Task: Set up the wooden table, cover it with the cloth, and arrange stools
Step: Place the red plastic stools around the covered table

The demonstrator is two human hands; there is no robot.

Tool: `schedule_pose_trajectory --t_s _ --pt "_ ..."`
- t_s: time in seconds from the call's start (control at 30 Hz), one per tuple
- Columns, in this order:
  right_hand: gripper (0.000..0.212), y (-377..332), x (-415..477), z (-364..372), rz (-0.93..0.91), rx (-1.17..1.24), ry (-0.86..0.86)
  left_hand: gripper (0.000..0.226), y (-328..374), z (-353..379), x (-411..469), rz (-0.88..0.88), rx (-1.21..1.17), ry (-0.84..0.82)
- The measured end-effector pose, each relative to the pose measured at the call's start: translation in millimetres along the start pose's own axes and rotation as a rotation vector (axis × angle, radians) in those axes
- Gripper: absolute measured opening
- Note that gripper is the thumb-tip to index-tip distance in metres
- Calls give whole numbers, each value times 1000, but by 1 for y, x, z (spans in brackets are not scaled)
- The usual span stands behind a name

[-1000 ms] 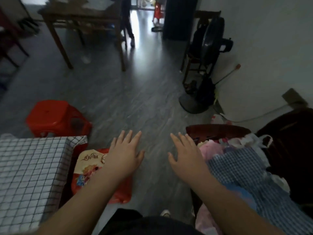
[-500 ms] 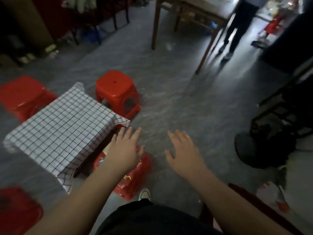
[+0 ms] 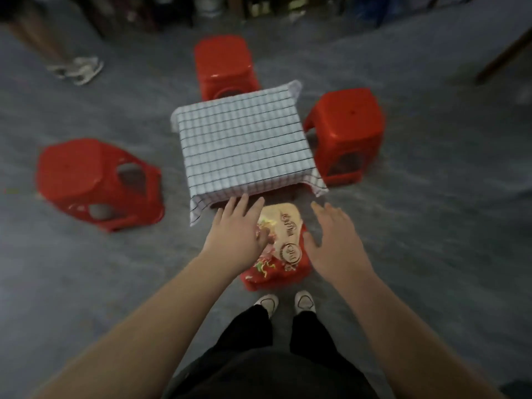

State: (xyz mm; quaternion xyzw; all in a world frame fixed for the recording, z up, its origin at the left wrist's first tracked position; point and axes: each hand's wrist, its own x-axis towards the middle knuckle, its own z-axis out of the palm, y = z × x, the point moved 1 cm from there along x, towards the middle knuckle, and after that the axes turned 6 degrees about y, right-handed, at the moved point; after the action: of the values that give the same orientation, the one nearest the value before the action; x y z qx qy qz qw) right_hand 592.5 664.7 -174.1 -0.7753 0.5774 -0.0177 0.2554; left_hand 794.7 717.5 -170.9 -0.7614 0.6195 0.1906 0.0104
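Note:
A low table stands on the grey floor, wholly draped in a white checked cloth [image 3: 241,145]. Red plastic stools surround it: one behind [image 3: 224,64], one at its right [image 3: 347,131], one tipped on its side at the left [image 3: 95,182]. A fourth red stool with a printed cushion top [image 3: 283,246] sits at the table's near edge, right in front of my feet. My left hand [image 3: 236,234] hovers with fingers spread over that stool's left part, near the cloth's hanging corner. My right hand [image 3: 336,240] hovers open beside its right edge. Neither holds anything.
Another person's leg and a pale shoe [image 3: 77,69] stand at the far left. A wooden furniture leg [image 3: 503,57] slants in at the far right. Dark furniture lines the back edge. My own white shoes [image 3: 285,302] stand just behind the printed stool.
My view has swung left and down, from the room beyond to directly over the covered table. Both hands stay open and spread, now above the printed stool.

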Motion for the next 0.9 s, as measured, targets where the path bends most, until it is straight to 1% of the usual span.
schedule_pose_trajectory --t_s 0.17,0.27,0.47,0.7,0.8,0.9 --pt "66 14 31 22 -151 21 -114 67 -1 24 -12 -223 -67 36" --pt "65 26 39 35 -197 -8 -162 66 5 47 -9 -286 -154 32" --pt "66 57 70 104 -128 34 -236 67 -2 123 28 -315 -263 -3" --pt "74 114 121 235 24 21 -264 64 -56 276 69 -426 -376 -54" --pt "82 141 135 289 57 -2 -291 81 -74 337 77 -538 -426 -110" --pt "98 161 138 328 68 -28 -304 103 -82 376 79 -627 -448 -183"
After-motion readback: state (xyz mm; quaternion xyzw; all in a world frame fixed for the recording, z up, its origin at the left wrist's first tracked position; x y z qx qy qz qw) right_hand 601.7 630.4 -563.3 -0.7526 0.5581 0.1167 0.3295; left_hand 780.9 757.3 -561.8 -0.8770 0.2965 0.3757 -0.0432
